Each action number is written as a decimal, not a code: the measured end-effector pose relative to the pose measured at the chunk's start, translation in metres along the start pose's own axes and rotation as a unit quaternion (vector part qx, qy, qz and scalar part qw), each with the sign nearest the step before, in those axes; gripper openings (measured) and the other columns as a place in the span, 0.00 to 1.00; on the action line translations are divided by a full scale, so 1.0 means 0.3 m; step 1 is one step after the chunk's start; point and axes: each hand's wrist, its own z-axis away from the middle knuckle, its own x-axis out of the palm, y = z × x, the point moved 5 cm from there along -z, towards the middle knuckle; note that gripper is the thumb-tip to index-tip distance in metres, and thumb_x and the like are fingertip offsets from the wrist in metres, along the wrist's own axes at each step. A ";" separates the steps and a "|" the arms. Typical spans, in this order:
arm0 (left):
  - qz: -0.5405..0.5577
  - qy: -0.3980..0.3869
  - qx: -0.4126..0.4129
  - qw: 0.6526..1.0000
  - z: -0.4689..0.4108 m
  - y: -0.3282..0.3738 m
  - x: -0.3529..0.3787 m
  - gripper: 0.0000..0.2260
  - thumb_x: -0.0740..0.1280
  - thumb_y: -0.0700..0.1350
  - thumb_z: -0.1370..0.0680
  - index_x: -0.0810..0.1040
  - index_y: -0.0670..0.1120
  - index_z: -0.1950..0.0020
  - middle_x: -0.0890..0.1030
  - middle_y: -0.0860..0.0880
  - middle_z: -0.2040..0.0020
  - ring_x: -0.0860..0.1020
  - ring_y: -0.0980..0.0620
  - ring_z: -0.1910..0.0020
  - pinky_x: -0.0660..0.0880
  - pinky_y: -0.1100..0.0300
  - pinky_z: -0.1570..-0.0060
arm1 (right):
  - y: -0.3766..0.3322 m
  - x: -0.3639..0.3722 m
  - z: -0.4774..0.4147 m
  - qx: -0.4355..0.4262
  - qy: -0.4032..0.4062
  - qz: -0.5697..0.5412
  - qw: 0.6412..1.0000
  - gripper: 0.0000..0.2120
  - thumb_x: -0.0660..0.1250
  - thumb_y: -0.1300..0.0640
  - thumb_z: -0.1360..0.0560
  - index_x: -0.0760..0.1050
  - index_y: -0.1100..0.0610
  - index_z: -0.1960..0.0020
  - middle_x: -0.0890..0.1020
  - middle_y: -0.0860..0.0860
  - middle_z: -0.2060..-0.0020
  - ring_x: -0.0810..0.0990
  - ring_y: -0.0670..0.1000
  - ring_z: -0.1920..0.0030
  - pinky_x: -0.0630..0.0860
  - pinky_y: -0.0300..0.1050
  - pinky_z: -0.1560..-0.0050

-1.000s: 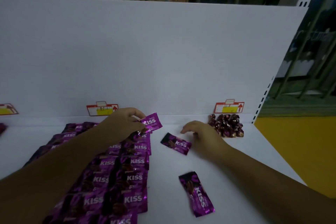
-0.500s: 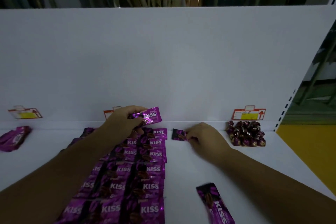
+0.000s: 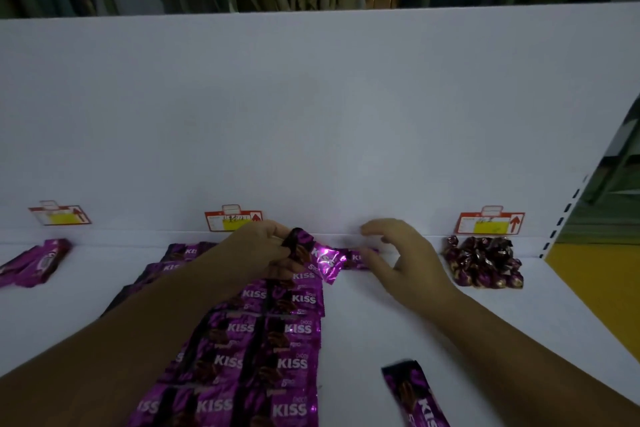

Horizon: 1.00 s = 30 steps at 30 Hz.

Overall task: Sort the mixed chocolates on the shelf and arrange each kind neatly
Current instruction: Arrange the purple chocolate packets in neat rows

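A purple packet (image 3: 298, 245) is pinched in the left hand (image 3: 254, 248) at twelve o'clock of the KISS rows (image 3: 273, 343); placing it is judged the step in hand. The right hand (image 3: 407, 262) is spread, gripping nothing, over a second packet (image 3: 358, 258) at its nine o'clock. A flat, square-edged laying-down is called for next.

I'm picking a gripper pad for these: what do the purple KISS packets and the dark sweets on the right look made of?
KISS packets: likely thin metallised plastic film, glossy; bright glints and creases show. Dark sweets: crinkled, shiny twist wraps, foil or cellophane, I cannot tell which; many small highlights.
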 end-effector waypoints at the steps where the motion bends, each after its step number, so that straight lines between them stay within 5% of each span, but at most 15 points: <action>1: 0.005 0.000 -0.004 1.000 -0.002 0.005 0.016 0.05 0.62 0.31 0.24 0.76 0.37 0.50 0.83 0.42 0.63 0.82 0.50 0.66 0.79 0.61 0.67 | -0.027 -0.012 -0.007 -0.009 -0.008 -0.015 1.000 0.15 0.66 0.47 0.29 0.77 0.54 0.47 0.78 0.45 0.49 0.74 0.41 0.50 0.70 0.35 0.47; 4: 0.029 -0.004 -0.015 0.999 -0.015 0.012 0.069 0.04 0.62 0.32 0.23 0.75 0.36 0.50 0.83 0.39 0.62 0.83 0.48 0.64 0.80 0.60 0.65 | -0.091 -0.007 -0.015 -0.056 -0.061 0.001 0.997 0.19 0.69 0.43 0.32 0.76 0.55 0.47 0.78 0.48 0.49 0.76 0.45 0.48 0.72 0.35 0.47; 9: 0.049 -0.044 -0.023 0.998 -0.024 0.033 0.163 0.02 0.65 0.34 0.24 0.75 0.38 0.52 0.84 0.41 0.61 0.83 0.48 0.63 0.81 0.58 0.63 | -0.063 0.002 -0.013 -0.038 -0.080 0.026 0.996 0.11 0.69 0.51 0.31 0.78 0.56 0.52 0.80 0.49 0.55 0.79 0.48 0.56 0.78 0.47 0.57; 11: -0.081 0.014 0.040 0.996 -0.054 0.043 0.119 0.06 0.68 0.35 0.27 0.75 0.41 0.51 0.83 0.44 0.57 0.83 0.51 0.62 0.81 0.57 0.60 | -0.020 -0.029 -0.025 0.022 -0.063 0.033 0.997 0.09 0.72 0.56 0.32 0.79 0.55 0.52 0.82 0.49 0.56 0.80 0.49 0.57 0.78 0.49 0.56; 14: -0.357 0.091 0.188 0.910 -0.073 0.064 0.031 0.08 0.66 0.37 0.25 0.79 0.44 0.48 0.82 0.48 0.51 0.79 0.54 0.54 0.77 0.57 0.47 | 0.028 -0.045 -0.030 0.060 -0.071 0.060 0.994 0.08 0.71 0.59 0.32 0.81 0.54 0.53 0.83 0.49 0.55 0.80 0.51 0.55 0.76 0.46 0.52; 19: -0.550 0.000 0.183 0.815 -0.066 -0.009 0.040 0.09 0.64 0.45 0.23 0.82 0.49 0.46 0.80 0.52 0.47 0.76 0.54 0.47 0.71 0.57 0.41 | -0.010 0.069 0.019 -0.039 -0.204 0.067 0.976 0.09 0.67 0.59 0.34 0.83 0.54 0.56 0.84 0.46 0.56 0.80 0.48 0.56 0.73 0.37 0.51; 30: -0.506 -0.001 0.267 0.820 0.001 0.021 0.119 0.10 0.67 0.46 0.26 0.81 0.49 0.46 0.79 0.52 0.49 0.74 0.57 0.51 0.70 0.61 0.43 | -0.007 0.078 0.015 -0.067 -0.208 0.070 0.973 0.08 0.71 0.56 0.31 0.83 0.55 0.53 0.83 0.50 0.52 0.78 0.48 0.52 0.72 0.40 0.46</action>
